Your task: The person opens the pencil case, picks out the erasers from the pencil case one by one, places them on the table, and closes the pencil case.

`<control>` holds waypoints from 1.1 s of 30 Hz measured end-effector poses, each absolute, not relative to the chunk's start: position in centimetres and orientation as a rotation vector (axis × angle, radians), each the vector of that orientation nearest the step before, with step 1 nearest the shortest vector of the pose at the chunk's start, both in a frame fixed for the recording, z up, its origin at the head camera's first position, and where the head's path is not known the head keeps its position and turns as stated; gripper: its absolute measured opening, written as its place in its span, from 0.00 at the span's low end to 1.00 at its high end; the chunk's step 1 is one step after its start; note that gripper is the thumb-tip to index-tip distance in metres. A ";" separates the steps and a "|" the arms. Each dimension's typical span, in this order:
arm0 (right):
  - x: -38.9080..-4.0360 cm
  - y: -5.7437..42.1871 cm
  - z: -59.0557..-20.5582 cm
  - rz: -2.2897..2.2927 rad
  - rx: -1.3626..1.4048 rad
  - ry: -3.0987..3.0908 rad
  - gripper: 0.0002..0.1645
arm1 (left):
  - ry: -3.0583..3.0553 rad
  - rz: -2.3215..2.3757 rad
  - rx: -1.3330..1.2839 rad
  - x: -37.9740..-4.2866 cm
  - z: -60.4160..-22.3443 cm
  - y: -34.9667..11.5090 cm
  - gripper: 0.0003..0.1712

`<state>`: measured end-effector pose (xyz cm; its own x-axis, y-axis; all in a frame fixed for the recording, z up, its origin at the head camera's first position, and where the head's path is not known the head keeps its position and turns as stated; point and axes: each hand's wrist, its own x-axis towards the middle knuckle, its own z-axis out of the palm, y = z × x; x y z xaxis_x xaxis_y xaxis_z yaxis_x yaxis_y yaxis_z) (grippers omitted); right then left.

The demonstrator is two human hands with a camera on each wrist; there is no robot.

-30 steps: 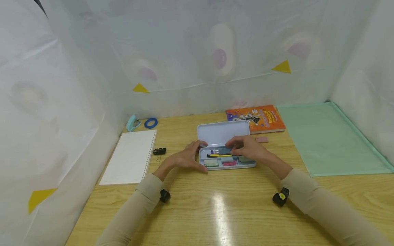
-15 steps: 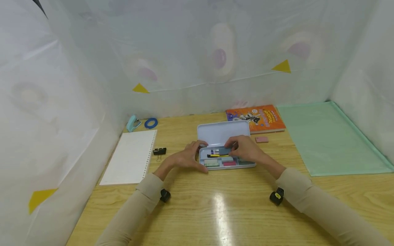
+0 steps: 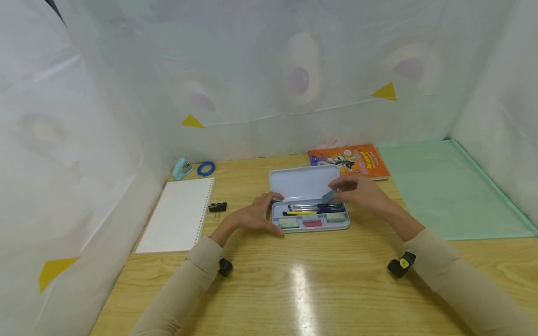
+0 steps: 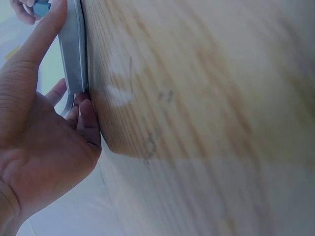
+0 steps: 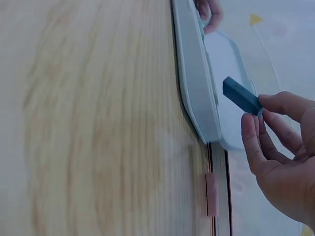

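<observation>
A pale blue pencil case (image 3: 304,179) lies with its lid raised on the table. My left hand (image 3: 257,215) grips its left end, thumb at the front corner and fingers at the back. Just above the case's right side, my right hand (image 3: 360,193) pinches a blue-grey eraser (image 5: 241,96) between thumb and fingertips. Inside the case lie clear-barrelled pens (image 3: 308,206) and a yellow-and-black pen-like tool (image 3: 300,213). Its front compartments hold pale green blocks (image 3: 288,223), a pink block (image 3: 313,224) and a greyish block (image 3: 335,217).
An orange book (image 3: 361,161) lies behind the case. A pink eraser (image 5: 211,194) sits near it. On the right is a green mat (image 3: 466,191). A white notepad (image 3: 176,214), black binder clip (image 3: 218,206), blue tape roll (image 3: 206,168) and light blue stapler (image 3: 181,169) are at left.
My right hand has lifted the blue-grey eraser out of the case's rear compartment and moved right, uncovering the pens. My left hand has stayed on the case.
</observation>
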<state>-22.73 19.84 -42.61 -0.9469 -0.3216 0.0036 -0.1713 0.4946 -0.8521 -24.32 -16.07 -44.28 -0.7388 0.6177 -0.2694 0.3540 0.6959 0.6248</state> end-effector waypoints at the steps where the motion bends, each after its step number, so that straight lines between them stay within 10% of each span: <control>1: -22.7 20.2 -42.5 -1.474 -0.404 2.566 0.22 | 2.439 0.762 0.749 -24.3 -44.3 -16.1 0.58; 33: -23.3 31.3 -43.8 -1.497 -0.008 2.625 0.32 | 2.442 0.749 0.751 -24.4 -44.2 -16.2 0.59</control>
<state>-23.30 31.30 -43.77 -0.9928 -0.0637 -0.1011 0.0546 0.5106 -0.8581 -24.37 -16.18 -44.22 -0.7371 0.6180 -0.2735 0.3582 0.7004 0.6174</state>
